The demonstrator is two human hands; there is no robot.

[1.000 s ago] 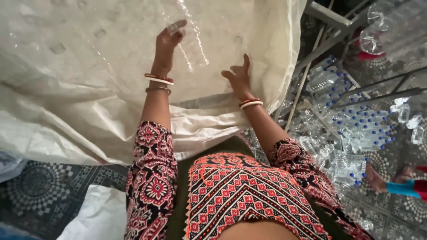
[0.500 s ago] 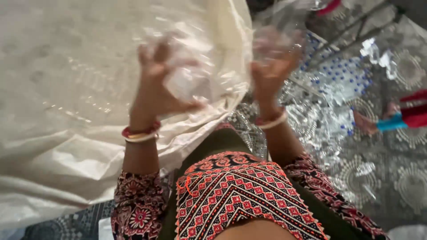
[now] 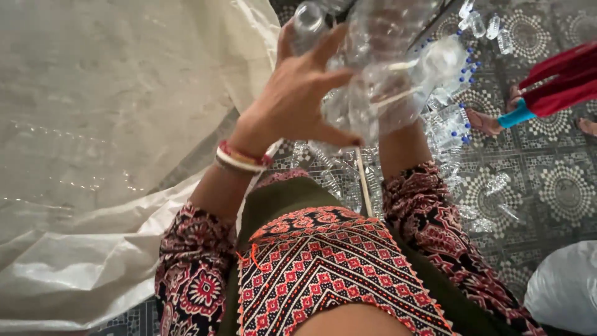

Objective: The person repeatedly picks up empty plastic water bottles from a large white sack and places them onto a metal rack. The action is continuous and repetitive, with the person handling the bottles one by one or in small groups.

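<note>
I hold a bunch of crushed clear plastic bottles (image 3: 388, 62) up in front of me with both hands. My left hand (image 3: 298, 93), with red and white bangles at the wrist, presses against the bunch's left side with fingers spread. My right hand (image 3: 398, 121) is under the bunch and shows only blurrily through the plastic; its forearm rises from a patterned sleeve. A bottle neck (image 3: 308, 18) sticks up above my left fingers.
A big white woven sack (image 3: 106, 124) lies open on the left. Loose clear bottles with blue caps (image 3: 454, 127) litter the patterned tile floor on the right. Another person's foot (image 3: 482, 121) and red garment stand at the right edge. A white bag (image 3: 563, 286) sits at the lower right.
The view has swung right, away from the sack. Both hands came off the sack and rose; they now hold a bigger bunch of bottles together, closer to the camera.
</note>
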